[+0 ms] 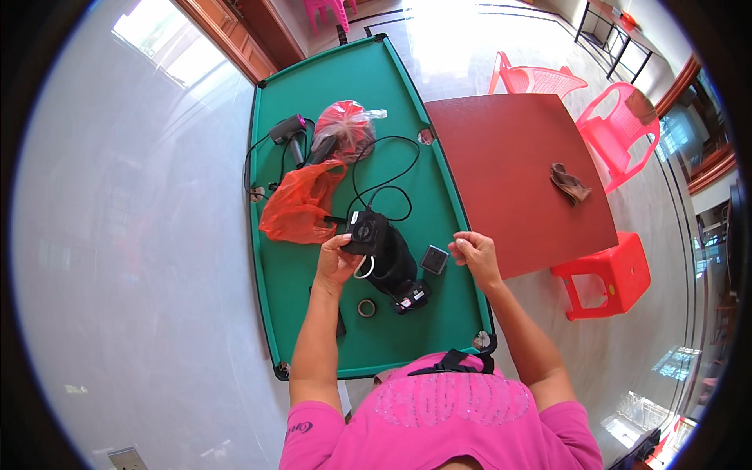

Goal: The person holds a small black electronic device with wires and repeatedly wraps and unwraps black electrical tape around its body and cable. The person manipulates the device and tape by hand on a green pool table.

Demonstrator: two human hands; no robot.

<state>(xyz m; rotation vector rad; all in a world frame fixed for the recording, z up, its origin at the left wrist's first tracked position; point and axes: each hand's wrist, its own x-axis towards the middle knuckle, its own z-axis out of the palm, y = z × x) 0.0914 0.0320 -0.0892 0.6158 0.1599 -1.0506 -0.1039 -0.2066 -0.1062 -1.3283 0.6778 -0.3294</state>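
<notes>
My left hand grips the near-left edge of a black box-shaped device with a round grille on its top. From its far side a black cable loops across the green felt. Beneath and beside it lies a black fabric bundle, with a white loop showing next to my left fingers. My right hand hovers over the table's right rail, its fingers curled together; whether anything is between them is hidden. Close to that hand sits a small dark square box. A roll of tape rests nearer to me.
The green pool table also carries a red plastic bag, a hair dryer and a clear bag with red contents. At right stand a red-brown table with a brown cloth, pink chairs and a red stool.
</notes>
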